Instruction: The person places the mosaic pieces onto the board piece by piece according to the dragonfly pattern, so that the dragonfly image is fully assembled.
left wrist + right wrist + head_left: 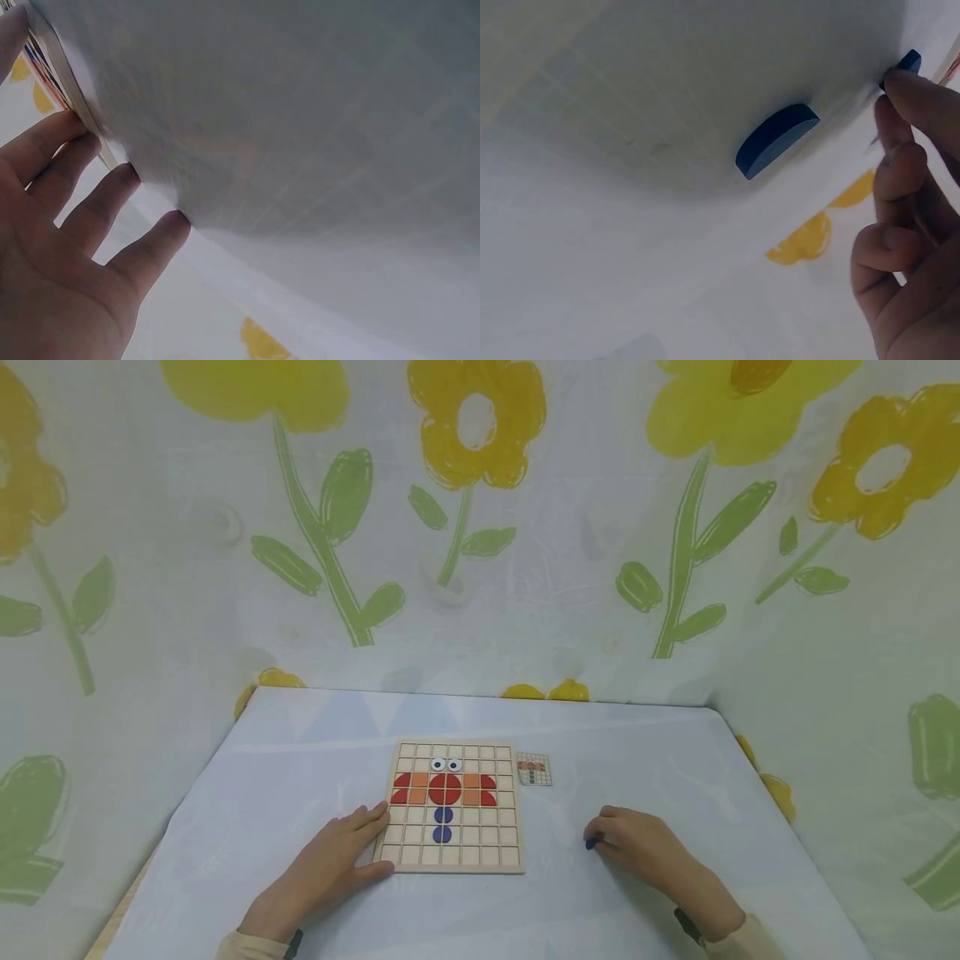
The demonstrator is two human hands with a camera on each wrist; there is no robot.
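Observation:
A wooden grid board (pixel 489 857) lies on the table. Red quarter-round pieces form a circle (pixel 445 789) in it, with orange squares (pixel 419 788) and more red pieces on both sides. Two eye pieces (pixel 446 765) sit above, and blue half-round pieces (pixel 443 825) run down below. Along the board's left edge rests my left hand (pixel 322 864), its fingers extended and touching the rim. Right of the board, my right hand (pixel 648 850) pinches a blue piece (pixel 910 63) between thumb and finger. Another blue half-round piece (pixel 777 141) lies on the table in the right wrist view.
A small picture card (pixel 542 776) with a similar pattern lies just right of the board. The white table cover (pixel 300 760) reaches back to a flower-printed cloth wall (pixel 540 610), which also stands on the left and right sides.

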